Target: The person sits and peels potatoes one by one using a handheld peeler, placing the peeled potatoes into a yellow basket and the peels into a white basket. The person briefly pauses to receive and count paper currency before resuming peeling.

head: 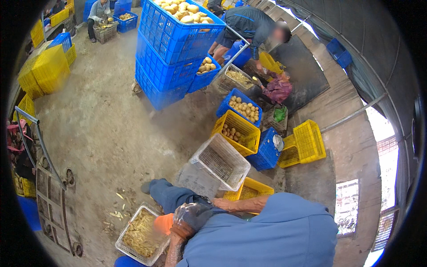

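Note:
My left hand [192,215], in a wet grey glove with an orange-brown cuff, is bent in front of my blue shirt. Beside it, a blurred orange object [163,223] sticks out over a white plastic crate [120,241] of pale peelings [141,233]; whether the hand grips it is unclear. My bare right forearm reaches in from the right, and my right hand [217,203] is partly hidden near the left one. An upright white mesh crate [222,162] stands past my leg, by a yellow crate [250,189]. Another yellow crate [218,122] holds potatoes [231,132].
Stacked blue crates [166,70] of potatoes stand ahead. A metal-framed trolley [50,197] is at left, near yellow crates [45,71]. A person bends [248,25] over another in a reddish top [278,88]. Scattered peelings [116,214] lie on the concrete floor.

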Available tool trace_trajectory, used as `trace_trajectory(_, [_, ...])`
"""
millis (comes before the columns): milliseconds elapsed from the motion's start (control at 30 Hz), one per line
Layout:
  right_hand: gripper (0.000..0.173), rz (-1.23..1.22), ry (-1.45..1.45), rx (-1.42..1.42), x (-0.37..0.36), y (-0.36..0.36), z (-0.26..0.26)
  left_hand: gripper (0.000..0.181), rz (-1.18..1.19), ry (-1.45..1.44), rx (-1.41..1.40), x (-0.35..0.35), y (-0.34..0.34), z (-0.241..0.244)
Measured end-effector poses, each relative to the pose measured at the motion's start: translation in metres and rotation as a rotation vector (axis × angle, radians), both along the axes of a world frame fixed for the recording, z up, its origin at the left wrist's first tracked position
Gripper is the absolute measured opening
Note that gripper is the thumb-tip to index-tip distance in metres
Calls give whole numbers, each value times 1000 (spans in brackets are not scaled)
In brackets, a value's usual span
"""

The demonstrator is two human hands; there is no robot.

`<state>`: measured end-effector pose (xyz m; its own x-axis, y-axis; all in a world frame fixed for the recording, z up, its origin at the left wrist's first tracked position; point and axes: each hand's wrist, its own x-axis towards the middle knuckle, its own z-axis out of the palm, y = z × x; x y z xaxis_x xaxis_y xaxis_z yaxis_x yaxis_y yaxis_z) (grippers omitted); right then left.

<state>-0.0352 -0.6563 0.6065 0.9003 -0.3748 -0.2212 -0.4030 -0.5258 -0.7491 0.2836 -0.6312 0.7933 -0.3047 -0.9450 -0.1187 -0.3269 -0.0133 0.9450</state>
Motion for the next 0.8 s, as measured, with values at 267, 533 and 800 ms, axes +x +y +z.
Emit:
trace_trajectory(267, [66, 245, -29, 225, 5, -11, -15, 27, 35, -10, 32, 0, 3, 5])
trace_trajectory(533, [52, 102, -94, 140, -14, -4, -62, 27, 93, -61, 80, 5, 5, 22])
trace_trajectory(800, [52, 436, 610, 219, 33, -51, -14, 24, 175, -121, 23, 6, 12, 31])
